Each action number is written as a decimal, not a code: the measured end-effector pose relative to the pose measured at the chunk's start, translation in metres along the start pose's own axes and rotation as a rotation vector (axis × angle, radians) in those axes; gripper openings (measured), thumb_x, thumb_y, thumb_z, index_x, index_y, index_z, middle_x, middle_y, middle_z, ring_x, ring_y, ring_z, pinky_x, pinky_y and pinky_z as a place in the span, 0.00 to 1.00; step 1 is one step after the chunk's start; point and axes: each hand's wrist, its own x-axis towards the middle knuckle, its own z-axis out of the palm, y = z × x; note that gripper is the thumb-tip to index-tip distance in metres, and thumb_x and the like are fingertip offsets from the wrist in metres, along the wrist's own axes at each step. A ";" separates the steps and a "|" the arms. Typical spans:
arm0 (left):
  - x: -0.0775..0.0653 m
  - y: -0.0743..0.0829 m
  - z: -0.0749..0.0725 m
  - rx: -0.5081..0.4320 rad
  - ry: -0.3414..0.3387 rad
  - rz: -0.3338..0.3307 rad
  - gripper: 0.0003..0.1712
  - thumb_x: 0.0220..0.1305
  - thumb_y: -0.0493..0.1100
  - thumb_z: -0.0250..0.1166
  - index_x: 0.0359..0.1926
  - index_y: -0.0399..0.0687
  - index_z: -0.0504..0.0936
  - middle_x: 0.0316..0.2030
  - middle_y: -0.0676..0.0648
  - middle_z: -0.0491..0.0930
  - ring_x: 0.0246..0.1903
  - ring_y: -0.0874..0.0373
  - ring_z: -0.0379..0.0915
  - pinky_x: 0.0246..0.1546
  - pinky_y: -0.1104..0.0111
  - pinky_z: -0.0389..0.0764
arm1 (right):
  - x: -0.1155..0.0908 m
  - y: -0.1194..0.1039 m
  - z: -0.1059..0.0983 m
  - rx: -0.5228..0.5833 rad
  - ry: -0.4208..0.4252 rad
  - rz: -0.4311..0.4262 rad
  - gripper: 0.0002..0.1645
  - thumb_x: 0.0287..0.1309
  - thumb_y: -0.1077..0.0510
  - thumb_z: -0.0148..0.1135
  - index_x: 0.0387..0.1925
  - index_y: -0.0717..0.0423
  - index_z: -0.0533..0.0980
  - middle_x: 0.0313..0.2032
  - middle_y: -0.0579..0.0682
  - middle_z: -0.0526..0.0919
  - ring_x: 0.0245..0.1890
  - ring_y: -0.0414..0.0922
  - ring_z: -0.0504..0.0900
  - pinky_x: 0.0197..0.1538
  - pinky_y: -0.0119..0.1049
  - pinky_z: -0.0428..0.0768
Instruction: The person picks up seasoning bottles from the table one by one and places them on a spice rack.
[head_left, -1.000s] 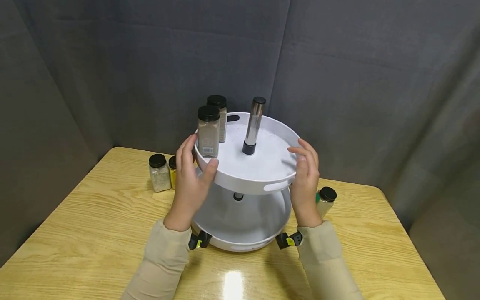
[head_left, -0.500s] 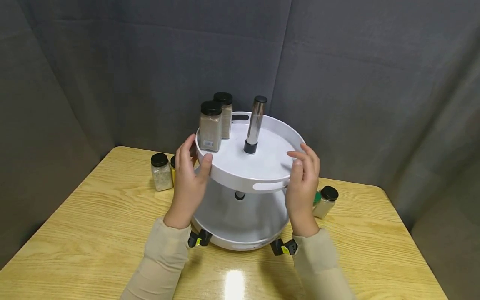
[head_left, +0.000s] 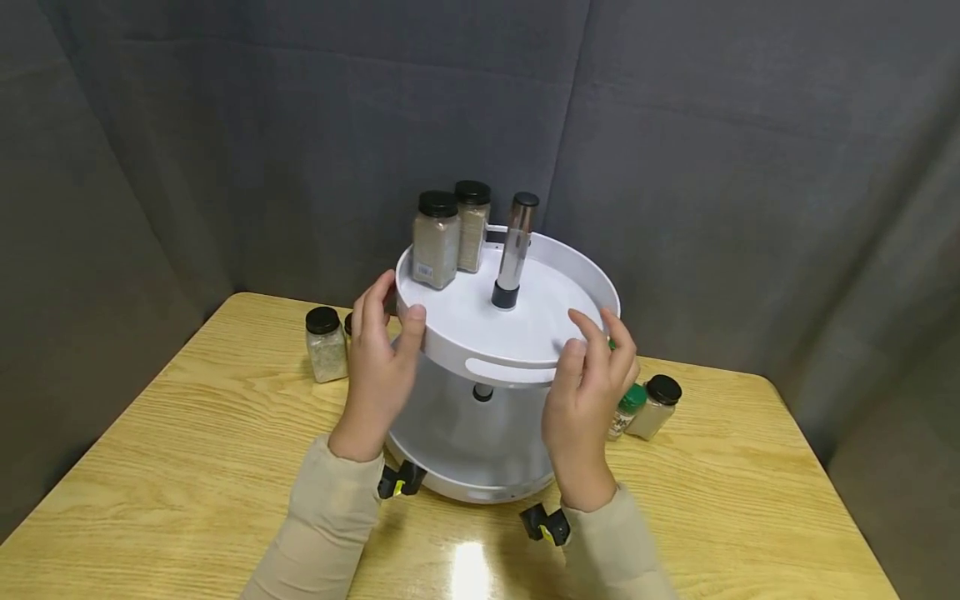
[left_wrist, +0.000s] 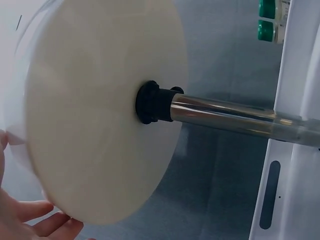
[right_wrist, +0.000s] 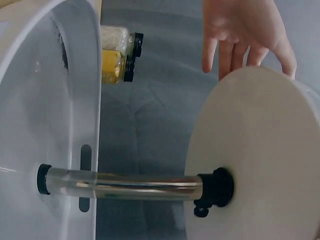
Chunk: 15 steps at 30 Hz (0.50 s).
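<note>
A white two-tier turntable stands on the wooden table, its round upper tray [head_left: 465,312] above a lower tray [head_left: 465,442]. My left hand [head_left: 378,367] touches the left rim of the upper tray; in the right wrist view its fingers reach straight along the edge. At the front right rim, my right hand [head_left: 588,408] has its thumb near the outer wall and loosely bent fingers over the tray's inside. Two black-lidded spice jars [head_left: 435,242] filled with brownish powder stand upright on the upper tray, back left. A metal post [head_left: 516,254] rises from its middle.
Left on the table are a black-lidded jar [head_left: 327,350] and a yellow jar [right_wrist: 111,66], mostly hidden in the head view. To the right stand a green-lidded jar [head_left: 628,407] and a black-lidded jar [head_left: 654,408]. A grey curtain [head_left: 750,167] hangs behind.
The upper tray has turned clockwise seen from above: its jars moved toward the back and its front handle slot went left. My right hand swung left and nearer; the left hand stayed nearly still.
</note>
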 end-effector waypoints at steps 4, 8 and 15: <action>-0.001 0.002 0.000 0.013 -0.026 -0.008 0.41 0.73 0.56 0.54 0.75 0.33 0.58 0.71 0.33 0.57 0.71 0.45 0.58 0.71 0.54 0.64 | -0.006 -0.007 -0.001 -0.049 -0.014 -0.013 0.29 0.76 0.42 0.43 0.59 0.57 0.78 0.68 0.61 0.62 0.65 0.58 0.56 0.57 0.50 0.64; -0.004 0.007 0.000 0.033 -0.043 -0.029 0.43 0.72 0.56 0.54 0.76 0.35 0.56 0.73 0.33 0.55 0.72 0.44 0.55 0.73 0.52 0.60 | -0.012 -0.014 0.000 -0.104 -0.027 -0.051 0.30 0.76 0.41 0.42 0.60 0.57 0.77 0.68 0.63 0.61 0.64 0.62 0.56 0.59 0.55 0.63; -0.007 0.013 0.001 0.035 -0.071 -0.050 0.47 0.69 0.56 0.57 0.78 0.36 0.51 0.75 0.34 0.51 0.73 0.43 0.52 0.73 0.50 0.59 | -0.024 -0.030 0.001 -0.197 -0.073 -0.064 0.27 0.73 0.45 0.49 0.65 0.54 0.74 0.70 0.64 0.59 0.69 0.65 0.49 0.65 0.64 0.57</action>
